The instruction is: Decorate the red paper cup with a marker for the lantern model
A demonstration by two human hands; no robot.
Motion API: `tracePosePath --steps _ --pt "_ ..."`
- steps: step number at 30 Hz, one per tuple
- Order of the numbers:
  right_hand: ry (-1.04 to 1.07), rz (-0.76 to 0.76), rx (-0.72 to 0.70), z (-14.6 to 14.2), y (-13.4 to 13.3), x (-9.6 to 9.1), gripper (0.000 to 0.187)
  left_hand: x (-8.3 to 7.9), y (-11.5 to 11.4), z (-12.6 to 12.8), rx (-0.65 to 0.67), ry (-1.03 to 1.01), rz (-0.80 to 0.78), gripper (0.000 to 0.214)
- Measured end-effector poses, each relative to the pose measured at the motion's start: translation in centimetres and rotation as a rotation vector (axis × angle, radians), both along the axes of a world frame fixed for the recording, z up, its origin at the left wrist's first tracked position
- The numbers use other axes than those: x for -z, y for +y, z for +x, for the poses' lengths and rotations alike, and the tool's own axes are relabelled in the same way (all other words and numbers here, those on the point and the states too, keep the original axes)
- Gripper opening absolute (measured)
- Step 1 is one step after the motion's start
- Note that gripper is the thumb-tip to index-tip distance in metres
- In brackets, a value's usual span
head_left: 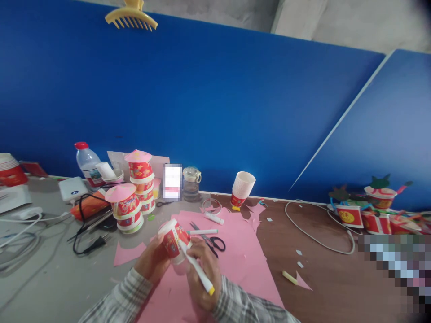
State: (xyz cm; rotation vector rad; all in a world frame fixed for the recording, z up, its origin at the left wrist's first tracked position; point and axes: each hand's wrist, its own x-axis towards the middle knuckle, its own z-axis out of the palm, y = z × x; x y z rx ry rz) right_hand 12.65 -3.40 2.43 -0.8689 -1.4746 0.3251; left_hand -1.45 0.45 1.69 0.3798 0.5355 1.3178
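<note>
A red and white paper cup (pixel 171 244) lies tilted in my left hand (pixel 152 256), its fingers wrapped round the side. My right hand (pixel 204 269) grips a white marker pen (pixel 199 270) with a yellow end, and the pen's other end meets the cup wall. Whether the tip touches the cup I cannot tell. Both hands are above a large sheet of pink paper (pixel 235 264). Just beyond them on the sheet lie black-handled scissors (pixel 218 243), a second marker with a teal end (pixel 208 232) and a white tube (pixel 214 218).
Stacked cup towers with pink cone roofs (pixel 121 193) stand at the left, near a black plug cable (pixel 90 247) and a bottle (pixel 88 166). A glass jar (pixel 191 184) and stacked cups (pixel 243 186) stand by the blue partition (pixel 208 103). Decorated cups (pixel 379 223) sit right, beyond a white cable (pixel 303 242).
</note>
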Motion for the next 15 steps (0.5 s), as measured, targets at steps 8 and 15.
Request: tracePosePath --steps 8,15 --pt "-0.050 -0.021 -0.028 0.86 0.64 0.09 0.014 0.04 0.02 0.06 -0.031 0.024 0.012 0.033" --pt "-0.041 -0.024 -0.020 0.69 0.43 -0.13 0.017 0.47 0.11 -0.16 0.015 -0.009 0.007 0.031"
